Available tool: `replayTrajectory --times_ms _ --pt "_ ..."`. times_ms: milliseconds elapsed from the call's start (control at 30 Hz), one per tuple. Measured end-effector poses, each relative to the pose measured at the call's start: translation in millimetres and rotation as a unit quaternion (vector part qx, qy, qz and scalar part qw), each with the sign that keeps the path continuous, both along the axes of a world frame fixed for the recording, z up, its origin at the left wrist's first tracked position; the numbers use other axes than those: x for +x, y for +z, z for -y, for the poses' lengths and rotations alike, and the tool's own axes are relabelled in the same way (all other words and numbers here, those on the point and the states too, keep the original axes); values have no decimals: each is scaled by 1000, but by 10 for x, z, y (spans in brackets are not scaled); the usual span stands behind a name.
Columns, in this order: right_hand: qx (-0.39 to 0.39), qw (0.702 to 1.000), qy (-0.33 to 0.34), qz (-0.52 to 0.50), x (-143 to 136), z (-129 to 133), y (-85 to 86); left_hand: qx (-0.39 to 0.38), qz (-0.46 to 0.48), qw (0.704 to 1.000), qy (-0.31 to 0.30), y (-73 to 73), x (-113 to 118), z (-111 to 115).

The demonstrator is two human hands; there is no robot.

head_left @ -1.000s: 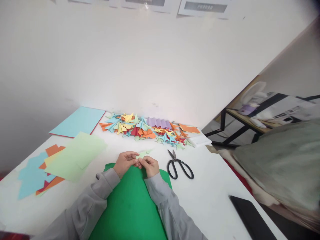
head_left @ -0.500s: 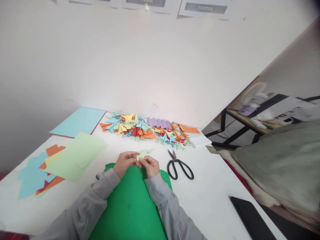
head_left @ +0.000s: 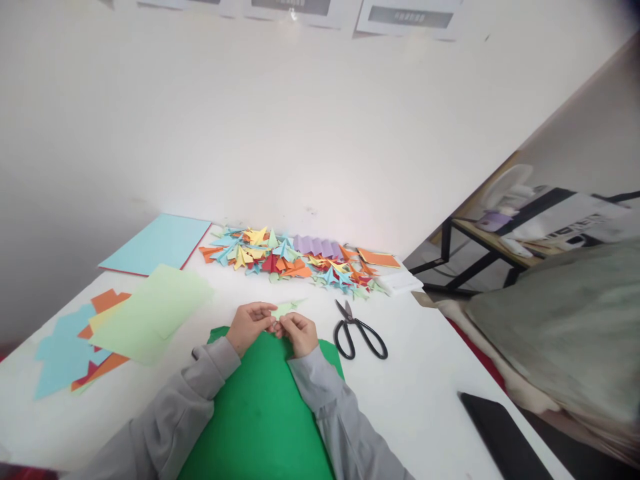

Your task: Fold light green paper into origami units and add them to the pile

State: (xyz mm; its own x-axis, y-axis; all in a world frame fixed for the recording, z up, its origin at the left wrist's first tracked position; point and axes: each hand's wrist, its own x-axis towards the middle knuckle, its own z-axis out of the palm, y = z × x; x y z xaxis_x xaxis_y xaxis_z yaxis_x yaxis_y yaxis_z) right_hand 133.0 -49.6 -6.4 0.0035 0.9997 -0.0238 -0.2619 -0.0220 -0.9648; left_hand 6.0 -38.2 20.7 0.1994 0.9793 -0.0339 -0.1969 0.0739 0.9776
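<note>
A small folded piece of light green paper (head_left: 286, 309) is pinched between my two hands, its pointed end toward the back right. My left hand (head_left: 251, 325) grips it from the left with fingers bent. From the right, my right hand (head_left: 300, 332) pinches its near edge between thumb and fingers. Fingertips cover part of the paper. Just below the hands lies a green cloth or apron (head_left: 265, 407). Black-handled scissors (head_left: 356, 328) rest on the white table (head_left: 400, 373) to the right, blades slightly apart.
Folded paper planes (head_left: 285, 257) of several colours lie piled along the wall, with pleated purple paper (head_left: 319, 247) among them. Loose sheets (head_left: 155, 313) and a light blue stack (head_left: 160, 243) are at left. A black flat object (head_left: 503, 433) lies at right, near a person's clothing (head_left: 560, 327).
My right hand and the green paper have shifted very slightly left. Both hands keep their hold; the things on the table stay put.
</note>
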Motion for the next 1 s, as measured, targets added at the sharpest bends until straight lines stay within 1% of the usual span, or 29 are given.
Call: replayTrajectory --times_ms 200,300,400,500,667,733,833,1000 --pt "43 995 -20 90 12 28 65 6 -3 1000 -2 -23 29 3" --pt "56 992 -27 107 18 39 72 4 9 1000 -4 -34 32 6" --pt "50 995 -16 85 19 38 48 -4 31 999 -6 -41 21 1" --pt "30 999 -2 38 14 24 0 -14 45 999 -7 -42 10 -5" --pt "5 999 9 -30 6 -5 -49 -12 34 999 -6 -21 12 -2" --pt "7 1000 0 -17 5 -5 -41 -4 22 1000 -9 -7 16 4" --pt "24 999 -16 34 11 9 -14 7 10 1000 -17 3 16 13" --pt "53 995 -18 86 41 26 13 -2 33 998 -52 -34 3 2"
